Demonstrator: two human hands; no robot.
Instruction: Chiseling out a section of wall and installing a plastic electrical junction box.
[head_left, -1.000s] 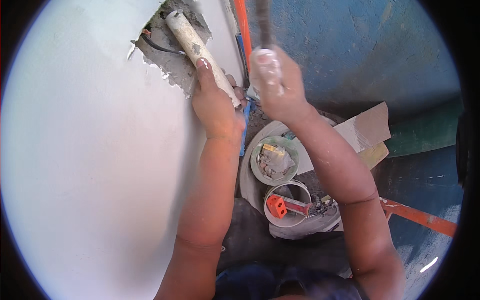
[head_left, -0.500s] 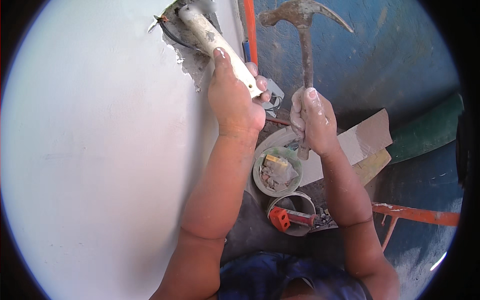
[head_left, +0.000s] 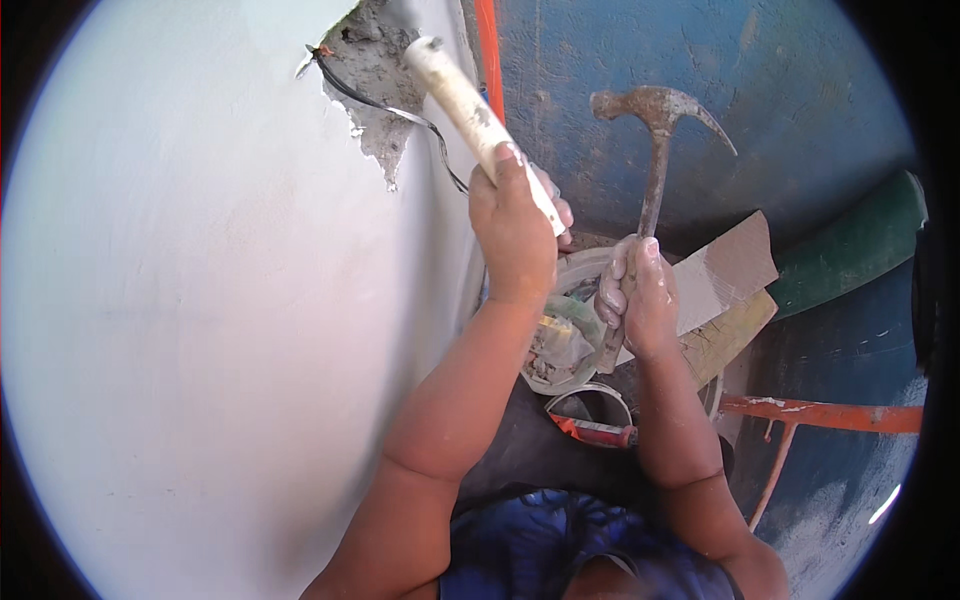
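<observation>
My left hand (head_left: 518, 235) is closed round the lower part of a pale plastic pipe (head_left: 465, 105), stained grey in places and tilted up to the left. My right hand (head_left: 640, 295) grips the handle of a claw hammer (head_left: 660, 115) below its middle; the rusty head points up, apart from the pipe. White dust or plaster coats the fingers of that hand. To the left of the pipe a ragged hole (head_left: 380, 60) in the white wall shows rough grey masonry. Black cable (head_left: 365, 95) comes out of the hole and runs down behind my left hand.
Below my hands stands a pale bucket (head_left: 550, 370) with rubble and a yellow piece in it. A second container (head_left: 600, 395) holds a red tool. Cardboard (head_left: 725, 270), a green curved sheet (head_left: 850, 260) and an orange metal bar (head_left: 820, 412) lie to the right, before a blue surface (head_left: 800, 90).
The pipe has come away from the wall hole, moving right and down in my left hand. My right hand has lowered the hammer and shifted it slightly right. More of the cable shows.
</observation>
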